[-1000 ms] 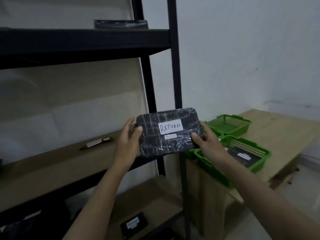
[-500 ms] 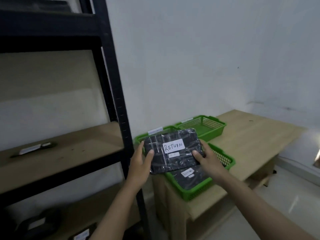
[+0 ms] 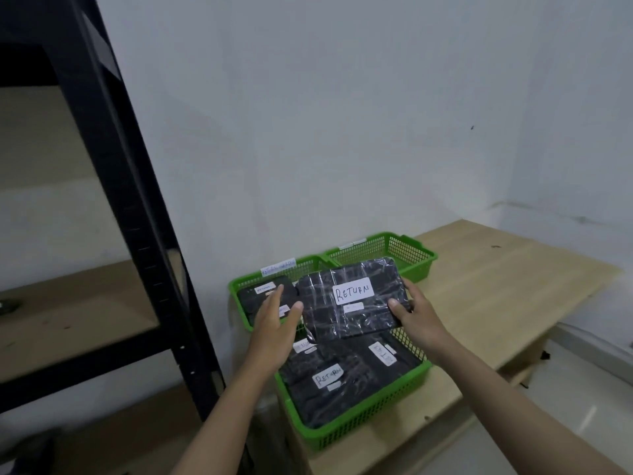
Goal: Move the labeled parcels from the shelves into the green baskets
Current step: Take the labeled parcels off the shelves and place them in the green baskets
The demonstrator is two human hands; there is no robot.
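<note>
Carried off the shelf, black film-wrapped "RETURN" parcel now hovering over near green plastic basket; right hand pinching its edge, left hand spread, steadying. Drop-in likely next.

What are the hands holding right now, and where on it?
A parcel labeled RETURN. The right hand grips its right edge, thumb on top; the left hand touches its left edge, fingers straight.

Black parcels fill the near green basket; the far basket and bare tabletop lie open.
</note>
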